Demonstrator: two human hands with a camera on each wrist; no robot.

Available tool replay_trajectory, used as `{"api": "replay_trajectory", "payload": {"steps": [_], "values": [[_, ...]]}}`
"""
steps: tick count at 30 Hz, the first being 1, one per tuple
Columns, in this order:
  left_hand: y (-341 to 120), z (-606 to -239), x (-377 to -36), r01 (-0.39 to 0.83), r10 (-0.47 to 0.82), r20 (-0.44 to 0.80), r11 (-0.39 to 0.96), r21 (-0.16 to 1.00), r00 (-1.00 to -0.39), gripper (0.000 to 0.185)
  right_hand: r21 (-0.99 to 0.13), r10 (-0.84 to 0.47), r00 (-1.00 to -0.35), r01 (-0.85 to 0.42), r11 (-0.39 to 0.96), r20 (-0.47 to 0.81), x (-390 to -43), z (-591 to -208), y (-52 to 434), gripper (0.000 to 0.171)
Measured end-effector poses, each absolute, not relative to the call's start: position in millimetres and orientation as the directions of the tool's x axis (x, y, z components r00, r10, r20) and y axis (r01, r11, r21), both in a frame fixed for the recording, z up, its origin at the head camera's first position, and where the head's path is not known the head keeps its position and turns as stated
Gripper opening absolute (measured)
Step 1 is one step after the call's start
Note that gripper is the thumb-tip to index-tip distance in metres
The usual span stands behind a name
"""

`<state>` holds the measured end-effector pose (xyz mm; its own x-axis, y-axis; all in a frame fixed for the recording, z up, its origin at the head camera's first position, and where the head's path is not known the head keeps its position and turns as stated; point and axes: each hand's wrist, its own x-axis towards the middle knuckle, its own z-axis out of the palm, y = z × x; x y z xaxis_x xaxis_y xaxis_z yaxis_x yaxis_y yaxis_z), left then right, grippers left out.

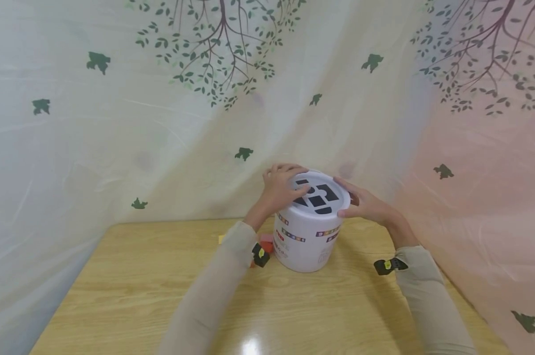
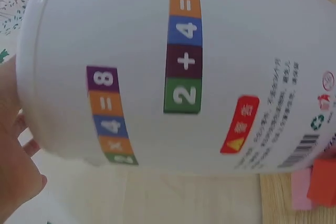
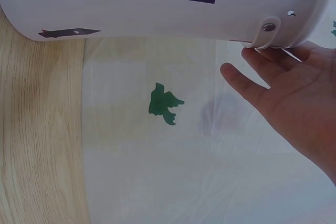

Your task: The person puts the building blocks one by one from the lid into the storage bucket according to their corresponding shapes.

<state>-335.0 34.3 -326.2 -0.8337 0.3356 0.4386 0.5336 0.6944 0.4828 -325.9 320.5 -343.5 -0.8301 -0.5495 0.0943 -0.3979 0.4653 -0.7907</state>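
A white bucket (image 1: 306, 246) stands upright on the table, with printed sums on its side and a round white lid (image 1: 331, 212) on top that has dark shaped openings. My left hand (image 1: 282, 187) holds the lid's left side, thumb across the top and fingers at the far rim. At the right rim my right hand (image 1: 367, 204) spans the lid's edge, thumb in front and fingers behind. The right wrist view shows those fingertips touching the bucket's top edge by the handle joint (image 3: 268, 27). Part of the left fingers is hidden behind the bucket in the left wrist view.
Left of the bucket lie a red block (image 2: 323, 182), a pink block (image 2: 300, 190) and a yellow piece (image 1: 221, 239), partly hidden by the left arm. A wooden table (image 1: 152, 276) carries everything. Behind it hangs a cloth (image 1: 183, 123) printed with trees and birds.
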Motion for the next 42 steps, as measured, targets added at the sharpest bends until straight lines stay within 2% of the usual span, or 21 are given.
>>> {"api": "replay_trajectory", "payload": {"steps": [6, 11, 22, 30, 42], "values": [[-5.8, -335.5, -331.8, 0.58, 0.246, 0.556, 0.583, 0.57, -0.794, 0.048, -0.792, -0.551, -0.827, -0.41, 0.453, 0.113, -325.8, -343.7, 319.2, 0.1], [-52.0, -346.2, -328.1, 0.575, 0.208, 0.566, 0.545, 0.61, -0.798, 0.045, -0.786, -0.558, -0.822, -0.418, 0.454, 0.115, -326.3, -339.4, 319.6, 0.1], [-109.5, -410.6, -317.6, 0.428, 0.224, 0.384, 0.669, 0.608, -0.896, 0.047, -0.783, -0.57, -0.816, -0.415, 0.463, 0.096, -319.2, -339.4, 325.4, 0.1], [-137.1, -444.2, -310.1, 0.439, 0.28, 0.355, 0.72, 0.537, -0.892, 0.052, -0.786, -0.582, -0.805, -0.43, 0.445, 0.111, -320.1, -344.2, 327.3, 0.099], [-164.7, -465.6, -309.5, 0.402, 0.317, 0.252, 0.787, 0.468, -0.914, 0.048, -0.795, -0.583, -0.804, -0.425, 0.433, 0.113, -324.0, -342.8, 319.6, 0.1]]}}
